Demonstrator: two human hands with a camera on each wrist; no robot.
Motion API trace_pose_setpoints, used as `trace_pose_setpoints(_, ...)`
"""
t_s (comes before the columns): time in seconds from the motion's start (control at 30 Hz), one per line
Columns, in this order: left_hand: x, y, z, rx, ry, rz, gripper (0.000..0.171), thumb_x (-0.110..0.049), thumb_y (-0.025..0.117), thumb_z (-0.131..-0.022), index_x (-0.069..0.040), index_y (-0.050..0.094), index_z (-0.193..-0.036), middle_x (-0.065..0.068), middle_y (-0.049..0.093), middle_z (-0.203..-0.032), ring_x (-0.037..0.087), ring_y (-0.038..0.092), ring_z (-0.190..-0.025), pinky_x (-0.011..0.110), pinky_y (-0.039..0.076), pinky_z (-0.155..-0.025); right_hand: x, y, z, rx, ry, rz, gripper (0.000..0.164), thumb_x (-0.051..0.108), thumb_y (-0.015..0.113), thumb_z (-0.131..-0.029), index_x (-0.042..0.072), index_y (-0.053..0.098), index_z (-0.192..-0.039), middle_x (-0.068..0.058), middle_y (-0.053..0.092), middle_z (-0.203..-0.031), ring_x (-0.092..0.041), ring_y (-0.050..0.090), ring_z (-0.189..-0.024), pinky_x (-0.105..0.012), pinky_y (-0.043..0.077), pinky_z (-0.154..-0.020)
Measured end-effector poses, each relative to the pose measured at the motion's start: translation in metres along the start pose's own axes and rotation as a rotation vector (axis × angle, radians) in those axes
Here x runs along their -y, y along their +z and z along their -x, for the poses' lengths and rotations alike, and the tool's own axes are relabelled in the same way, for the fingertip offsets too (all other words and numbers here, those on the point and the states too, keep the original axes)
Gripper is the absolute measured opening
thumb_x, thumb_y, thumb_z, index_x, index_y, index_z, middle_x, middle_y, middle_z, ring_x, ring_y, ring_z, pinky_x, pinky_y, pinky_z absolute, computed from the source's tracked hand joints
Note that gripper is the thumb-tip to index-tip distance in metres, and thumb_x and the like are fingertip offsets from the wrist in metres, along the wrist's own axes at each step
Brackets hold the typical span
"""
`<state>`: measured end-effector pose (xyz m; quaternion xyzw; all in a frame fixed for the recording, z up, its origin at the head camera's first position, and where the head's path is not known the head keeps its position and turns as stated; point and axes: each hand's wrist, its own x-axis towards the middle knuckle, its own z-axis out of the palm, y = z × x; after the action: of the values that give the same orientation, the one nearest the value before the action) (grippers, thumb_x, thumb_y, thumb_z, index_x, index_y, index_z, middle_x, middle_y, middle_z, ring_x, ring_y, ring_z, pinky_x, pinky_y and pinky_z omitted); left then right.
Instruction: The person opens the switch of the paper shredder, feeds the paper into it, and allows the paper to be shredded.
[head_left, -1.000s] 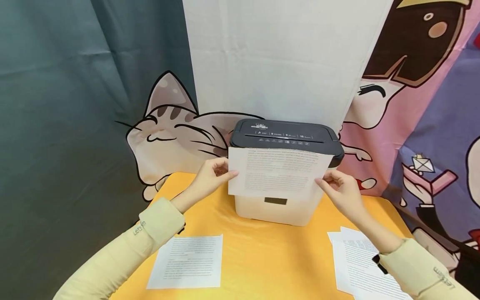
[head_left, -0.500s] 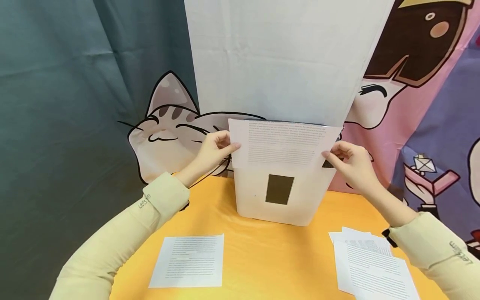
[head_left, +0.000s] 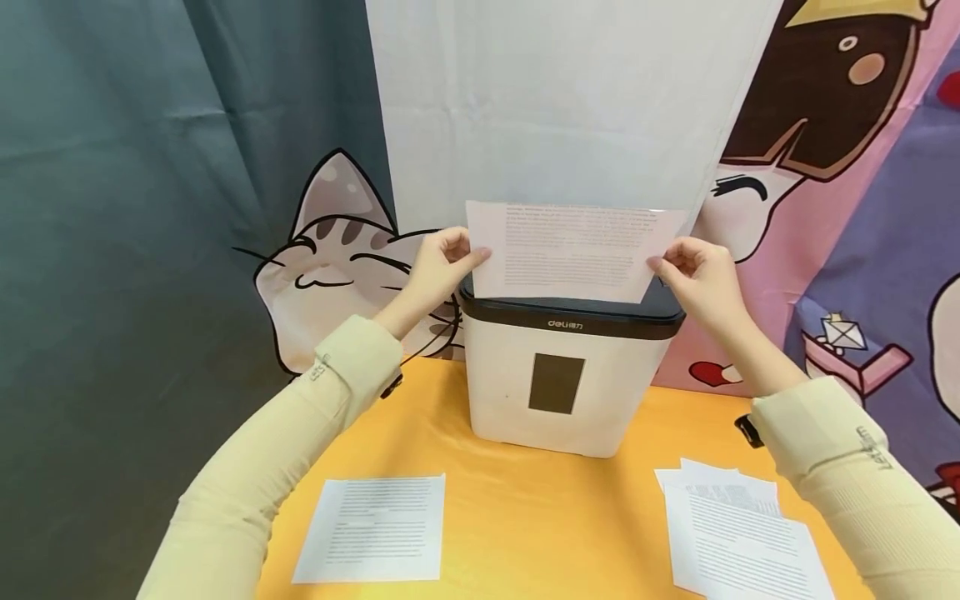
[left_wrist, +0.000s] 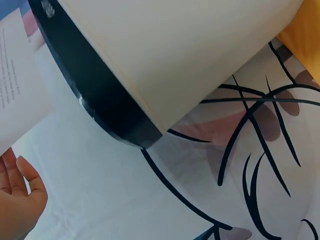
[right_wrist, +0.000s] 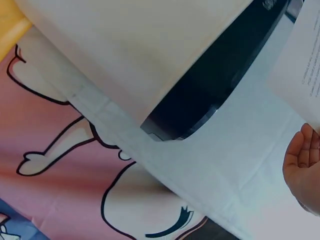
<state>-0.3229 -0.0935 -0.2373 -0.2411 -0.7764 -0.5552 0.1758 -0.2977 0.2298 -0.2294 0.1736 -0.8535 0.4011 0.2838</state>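
Observation:
A printed sheet of paper (head_left: 573, 250) is held upright by its two side edges, its lower edge overlapping the top of the paper shredder (head_left: 495, 383) in the head view. My left hand (head_left: 442, 265) pinches the sheet's left edge between thumb and fingers. On the opposite edge, my right hand (head_left: 699, 271) pinches it the same way. The shredder has a white bin with a dark window and a black lid (head_left: 637, 327); its feed slot is hidden behind the sheet. In the left wrist view the lid (left_wrist: 100, 85) lies beyond the hand (left_wrist: 20, 192).
On the yellow tabletop (head_left: 540, 525), a single printed sheet (head_left: 375, 529) lies at front left. Several overlapping printed sheets (head_left: 742, 533) lie at front right. Behind the table hangs a curtain (head_left: 570, 100) with cartoon figures.
Both hands have raised the sheet from in front of the shredder's bin to above its lid. The bin's front and dark window have come into view.

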Motion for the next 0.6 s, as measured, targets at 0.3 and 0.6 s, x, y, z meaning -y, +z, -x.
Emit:
trace_pose_setpoints(0.3, 0.003, 0.007, -0.029, -0.026, -0.006, -0.067, 0.023, -0.014, 0.066, -0.088, -0.007, 0.051, -0.073, -0.003, 0.05, -0.07, 0.012, 0.045, -0.07, 0.023, 0.035, -0.068, -0.011, 0.001, -0.02, -0.018, 0.021, 0.038, 0.014, 0.004, 0.063, -0.087, -0.009, 0.062, -0.082, 0.029, 0.049, -0.06, 0.007, 0.045, -0.054, -0.011, 0.035, -0.053)
trace_pose_setpoints(0.6, 0.014, 0.019, -0.045, -0.09, -0.079, -0.026, 0.014, -0.011, 0.066, -0.088, 0.001, 0.062, -0.084, -0.004, 0.058, -0.072, 0.009, 0.053, -0.072, 0.019, 0.04, -0.07, -0.021, 0.008, -0.031, -0.03, 0.025, 0.08, 0.016, 0.009, 0.064, -0.088, -0.006, 0.063, -0.083, 0.024, 0.049, -0.061, 0.008, 0.044, -0.055, -0.009, 0.035, -0.054)
